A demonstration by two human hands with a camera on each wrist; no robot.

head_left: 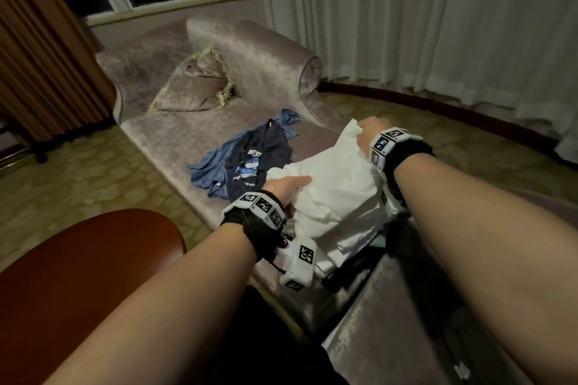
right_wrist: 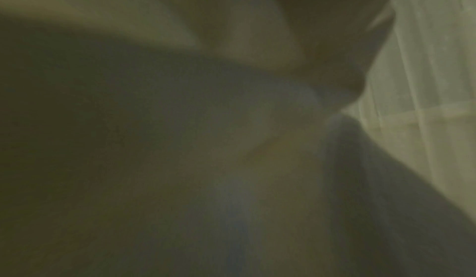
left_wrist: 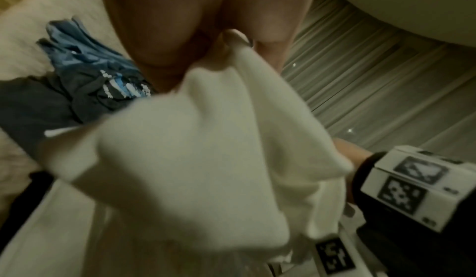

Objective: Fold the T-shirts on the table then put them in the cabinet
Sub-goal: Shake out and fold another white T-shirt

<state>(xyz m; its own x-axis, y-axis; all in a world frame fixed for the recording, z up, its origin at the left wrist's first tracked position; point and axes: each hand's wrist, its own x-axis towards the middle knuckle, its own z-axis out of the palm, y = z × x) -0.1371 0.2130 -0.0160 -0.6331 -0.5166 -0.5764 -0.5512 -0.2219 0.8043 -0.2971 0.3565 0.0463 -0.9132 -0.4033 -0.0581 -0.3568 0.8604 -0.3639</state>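
White T-shirt gripped at opposite edges by left hand and right hand.

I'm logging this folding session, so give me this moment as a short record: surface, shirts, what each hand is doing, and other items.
surface: velvet chaise
white T-shirt: lifted, bunched, unfolded
left hand: grips the white T-shirt's near-left edge
right hand: grips its far edge
dark printed T-shirt: crumpled on the chaise, unfolded
blue T-shirt: crumpled partly beneath the dark one
cushion: at the chaise's far end
curtain: behind, right
cabinet: cannot tell
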